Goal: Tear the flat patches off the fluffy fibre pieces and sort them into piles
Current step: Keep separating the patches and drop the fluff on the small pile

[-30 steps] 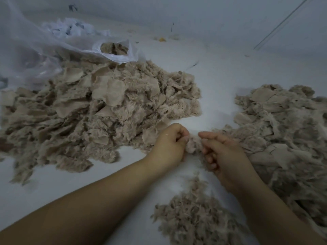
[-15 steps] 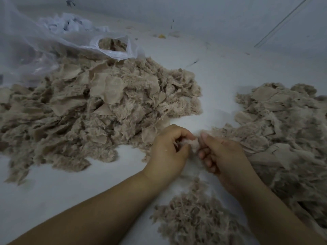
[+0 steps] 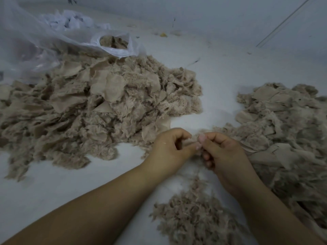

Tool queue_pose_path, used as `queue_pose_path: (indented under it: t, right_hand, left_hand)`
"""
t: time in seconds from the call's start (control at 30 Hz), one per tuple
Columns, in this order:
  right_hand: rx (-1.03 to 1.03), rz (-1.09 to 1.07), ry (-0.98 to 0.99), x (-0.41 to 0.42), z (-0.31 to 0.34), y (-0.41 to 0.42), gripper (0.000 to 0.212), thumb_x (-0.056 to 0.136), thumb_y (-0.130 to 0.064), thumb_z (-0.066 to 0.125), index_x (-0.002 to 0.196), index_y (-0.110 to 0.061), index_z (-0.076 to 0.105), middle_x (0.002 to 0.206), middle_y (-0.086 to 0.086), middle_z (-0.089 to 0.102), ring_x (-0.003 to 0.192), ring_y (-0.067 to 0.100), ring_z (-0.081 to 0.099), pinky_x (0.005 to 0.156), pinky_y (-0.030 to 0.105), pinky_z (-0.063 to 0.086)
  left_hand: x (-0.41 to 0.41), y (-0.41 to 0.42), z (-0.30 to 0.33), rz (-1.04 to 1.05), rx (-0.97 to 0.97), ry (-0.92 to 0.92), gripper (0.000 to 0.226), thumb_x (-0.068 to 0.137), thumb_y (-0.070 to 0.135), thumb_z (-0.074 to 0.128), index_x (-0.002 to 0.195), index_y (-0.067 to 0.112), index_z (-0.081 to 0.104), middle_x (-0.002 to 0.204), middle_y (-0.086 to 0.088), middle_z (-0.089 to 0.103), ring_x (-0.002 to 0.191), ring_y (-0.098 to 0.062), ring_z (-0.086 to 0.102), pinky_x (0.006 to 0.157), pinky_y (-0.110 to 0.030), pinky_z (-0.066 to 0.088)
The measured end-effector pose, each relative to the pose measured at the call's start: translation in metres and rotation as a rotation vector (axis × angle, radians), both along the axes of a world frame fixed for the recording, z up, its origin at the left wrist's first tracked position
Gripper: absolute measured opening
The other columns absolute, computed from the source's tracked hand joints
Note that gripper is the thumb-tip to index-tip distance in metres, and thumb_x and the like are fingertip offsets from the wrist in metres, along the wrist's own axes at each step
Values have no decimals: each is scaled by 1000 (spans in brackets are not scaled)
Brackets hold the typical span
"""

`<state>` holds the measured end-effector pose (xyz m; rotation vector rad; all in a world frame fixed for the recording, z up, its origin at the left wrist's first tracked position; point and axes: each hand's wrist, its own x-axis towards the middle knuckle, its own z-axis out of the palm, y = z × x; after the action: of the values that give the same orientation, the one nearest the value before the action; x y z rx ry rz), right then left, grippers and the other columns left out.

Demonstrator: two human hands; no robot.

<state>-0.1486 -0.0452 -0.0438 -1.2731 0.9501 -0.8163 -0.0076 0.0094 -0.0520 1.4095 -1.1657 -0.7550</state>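
Head view: two hands, three piles

Left hand (image 3: 169, 149) and right hand (image 3: 223, 154) both pinch one fibre piece (image 3: 195, 138) between them. Around lie a big left pile (image 3: 99, 106), a right pile (image 3: 286, 128) and a near fluff pile (image 3: 196, 214). One plastic bag (image 3: 115, 48) sits behind.

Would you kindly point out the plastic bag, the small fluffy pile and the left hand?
plastic bag (image 3: 122, 52), head view, rim of its mouth.
small fluffy pile (image 3: 194, 214), head view, its middle.
left hand (image 3: 169, 149), head view, back of hand.

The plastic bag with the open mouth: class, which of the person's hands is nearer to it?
Left. The left hand lies below the plastic bag, across the big pile; the right hand sits further right.
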Motion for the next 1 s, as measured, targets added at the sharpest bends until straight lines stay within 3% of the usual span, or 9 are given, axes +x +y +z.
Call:
queue_pose_path:
  t: [0.1, 0.23, 0.33, 0.4, 0.5, 0.67, 0.73, 0.87, 1.0]
  right_hand:
    - [26, -29, -33, 1, 1, 1, 16, 88, -30, 70, 77, -19, 69, 53, 1, 53, 42, 9, 43, 39, 19, 37]
    - [19, 15, -1, 2, 4, 2, 22, 75, -47, 71, 68, -25, 70, 57, -2, 58, 44, 7, 48, 39, 18, 37]
    - [25, 32, 53, 2, 4, 2, 27, 81, -40, 74, 61, -21, 70, 56, 0, 61, 43, 8, 48, 38, 18, 36]
    - [34, 21, 50, 0, 1, -1, 31, 90, -24, 70, 60, -19, 66, 53, 1, 57, 42, 9, 45, 39, 18, 37]
    - [19, 23, 50, -1, 1, 0, 30, 91, -16, 68, 62, -19, 64, 52, 3, 52, 43, 10, 42, 41, 18, 37]
    - [-18, 28, 95, 2, 0, 2, 36, 91, -9, 65, 57, -22, 67, 51, 1, 53, 43, 8, 42, 41, 17, 37]
    - [12, -9, 78, 2, 1, 0, 35, 92, -14, 64, 59, -22, 69, 53, 2, 54, 46, 11, 44, 41, 19, 37]
    - [-2, 59, 66, 3, 4, 4, 32, 80, -45, 78, 60, -23, 66, 51, 1, 52, 43, 9, 44, 40, 19, 37]
    - [38, 3, 58, 3, 1, 1, 33, 93, -22, 67, 61, -22, 68, 49, -1, 49, 41, 8, 41, 39, 17, 36]
  left_hand:
    - [2, -1, -3, 19, -13, 49, 20, 85, 12, 74, 69, 5, 66, 53, -10, 53, 48, -17, 46, 49, -31, 40]
    - [4, 1, -1, 6, -64, 125, 35, 94, 14, 63, 73, -14, 62, 57, -29, 53, 48, -35, 44, 48, -47, 43]
    - [0, 2, 2, -30, -37, 89, 36, 95, 10, 60, 67, -12, 54, 57, -28, 44, 52, -22, 40, 50, -38, 35]
    - [1, 2, 1, -25, -22, 102, 32, 93, 6, 59, 64, -3, 50, 57, -16, 40, 55, -16, 38, 54, -32, 34]
    - [2, 1, 3, -26, -13, 119, 22, 89, 13, 62, 77, -1, 51, 66, -4, 44, 61, -15, 40, 58, -33, 37]
    - [0, -2, 6, 23, 15, 155, 39, 96, 16, 59, 75, -14, 50, 60, -24, 44, 57, -22, 39, 55, -35, 35]
    - [2, -2, 6, 48, 21, 215, 46, 97, 16, 57, 66, -15, 44, 57, -17, 39, 56, -22, 36, 55, -35, 33]
    - [0, -2, 6, -2, 40, 220, 49, 98, 17, 56, 64, -16, 45, 53, -19, 40, 54, -23, 36, 53, -34, 34]
    - [3, -3, 4, -59, 58, 295, 48, 99, 19, 53, 64, -13, 49, 55, -12, 45, 52, -23, 39, 49, -28, 34]
